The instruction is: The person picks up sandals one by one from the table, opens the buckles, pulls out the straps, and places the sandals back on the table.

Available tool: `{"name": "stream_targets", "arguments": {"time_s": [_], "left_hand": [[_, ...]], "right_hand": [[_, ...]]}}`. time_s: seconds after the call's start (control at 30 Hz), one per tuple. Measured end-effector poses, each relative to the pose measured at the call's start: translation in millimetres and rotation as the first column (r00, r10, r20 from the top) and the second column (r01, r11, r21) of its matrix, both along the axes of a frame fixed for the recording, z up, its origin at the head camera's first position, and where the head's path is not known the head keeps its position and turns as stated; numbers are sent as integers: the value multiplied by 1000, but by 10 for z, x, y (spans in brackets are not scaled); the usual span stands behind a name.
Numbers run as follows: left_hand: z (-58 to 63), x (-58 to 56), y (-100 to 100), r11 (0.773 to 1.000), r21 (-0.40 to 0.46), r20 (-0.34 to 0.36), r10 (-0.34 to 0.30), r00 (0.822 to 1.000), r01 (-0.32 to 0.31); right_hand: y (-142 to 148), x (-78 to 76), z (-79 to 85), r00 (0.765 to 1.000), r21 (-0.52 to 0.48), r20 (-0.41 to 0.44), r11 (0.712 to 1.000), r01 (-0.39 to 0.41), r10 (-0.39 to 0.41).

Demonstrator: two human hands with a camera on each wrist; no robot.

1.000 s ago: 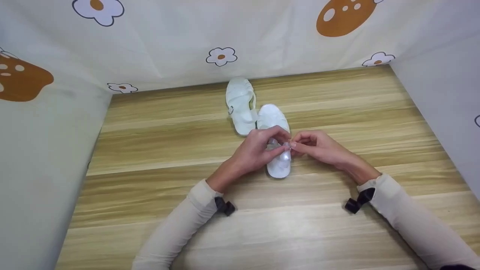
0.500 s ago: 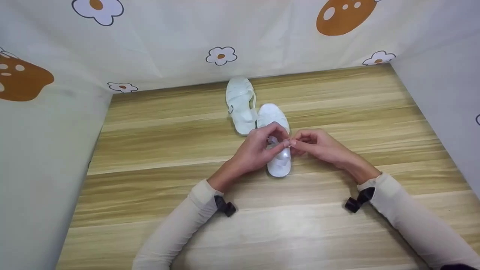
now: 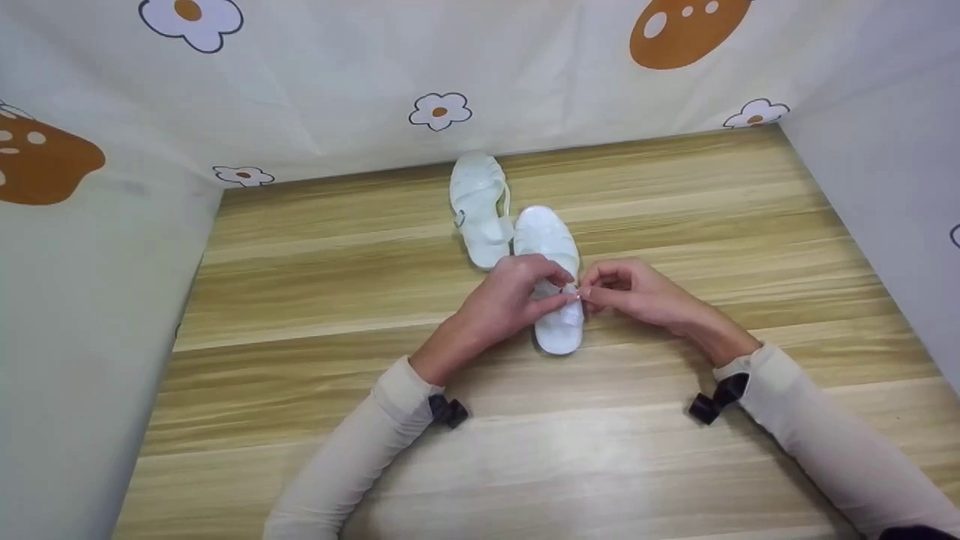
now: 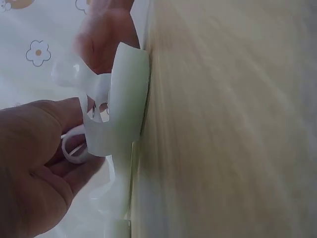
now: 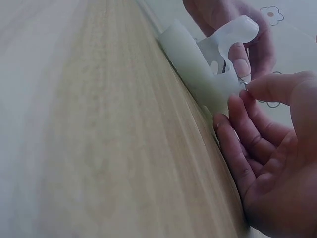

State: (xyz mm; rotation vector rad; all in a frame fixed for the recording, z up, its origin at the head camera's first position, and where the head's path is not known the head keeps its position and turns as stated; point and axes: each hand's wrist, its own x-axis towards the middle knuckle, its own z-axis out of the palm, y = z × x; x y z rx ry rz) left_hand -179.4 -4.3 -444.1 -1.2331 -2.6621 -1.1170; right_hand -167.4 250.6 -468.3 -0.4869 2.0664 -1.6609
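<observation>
A white sandal [image 3: 559, 337] lies sole down on the wood-grain surface, its heel nearest to me. Over its middle, my left hand [image 3: 506, 300] reaches in from the left, thumb and fingers at the ankle strap. My right hand [image 3: 637, 296] is at the sandal's outer side, thumb and forefinger pinching a small metal buckle [image 5: 242, 84] there. In the right wrist view, the left fingertips are just behind that buckle. From the left wrist, the heel cup [image 4: 131, 94] shows up close, with a loop of strap [image 4: 72, 148] by the left fingers. Part of the strap is hidden by the fingers.
A second white sandal [image 3: 480, 202] lies just left and beyond, its toe near the back cloth [image 3: 337, 82] with printed flowers. Pale side walls [image 3: 82, 315] stand left and right of the wood-grain surface [image 3: 315, 300]. Each wrist wears a black camera mount [image 3: 716, 401].
My left fingers have come down lower over the strap, and its free part has shifted slightly toward the heel. The right hand keeps its pinch at the buckle. Both sandals stay in place.
</observation>
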Motion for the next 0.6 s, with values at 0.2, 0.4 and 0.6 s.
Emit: {"name": "stream_targets", "arguments": {"time_s": [0.2, 0.4, 0.6], "left_hand": [[29, 40, 32, 998, -62, -13, 9, 1000, -10], [9, 51, 53, 999, -35, 39, 23, 999, -21], [-1, 15, 14, 1000, 18, 144, -18, 989, 15]], "right_hand": [[-14, 1, -16, 999, -3, 9, 999, 32, -32], [-32, 12, -18, 998, 3, 3, 998, 59, -59], [-43, 12, 1, 999, 32, -12, 998, 45, -44]]}}
